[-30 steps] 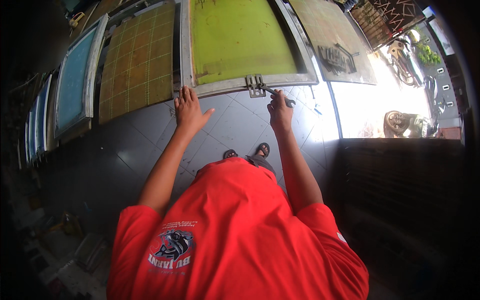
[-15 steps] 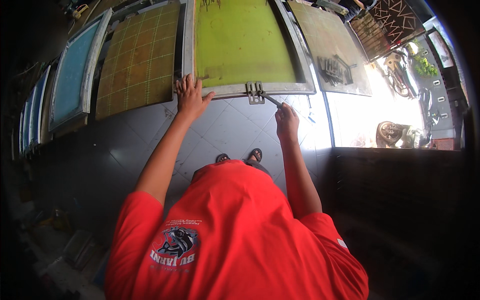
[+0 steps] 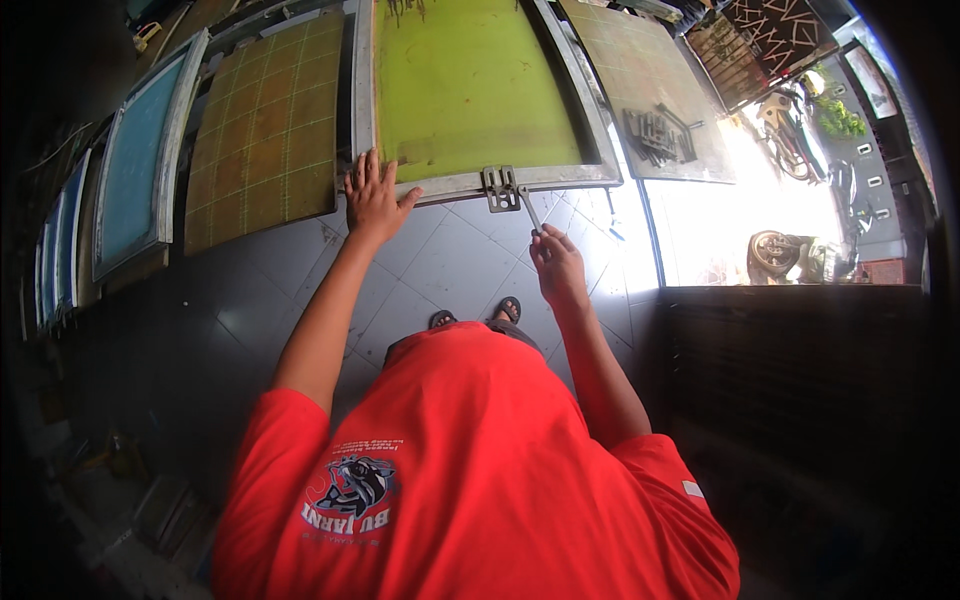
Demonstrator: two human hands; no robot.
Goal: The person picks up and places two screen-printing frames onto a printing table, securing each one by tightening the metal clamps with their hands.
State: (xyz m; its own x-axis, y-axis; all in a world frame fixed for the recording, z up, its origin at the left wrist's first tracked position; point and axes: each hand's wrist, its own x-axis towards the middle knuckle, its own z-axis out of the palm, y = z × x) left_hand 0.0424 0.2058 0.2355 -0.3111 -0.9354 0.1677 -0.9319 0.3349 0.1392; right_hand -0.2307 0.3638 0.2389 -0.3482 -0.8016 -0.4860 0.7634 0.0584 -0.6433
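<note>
Left hand (image 3: 374,208): was spread, fingers on the frame (image 3: 450,185), nothing gripped. Right hand (image 3: 560,268): was closed around a wrench (image 3: 531,208), whose far end met the bracket (image 3: 497,188), ahead-left. Shirt (image 3: 490,440), nearer than both hands: bore lettering, emblem.

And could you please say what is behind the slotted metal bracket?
The frame's near bar shows either side of the bracket; what its solid metal covers cannot be seen.
</note>
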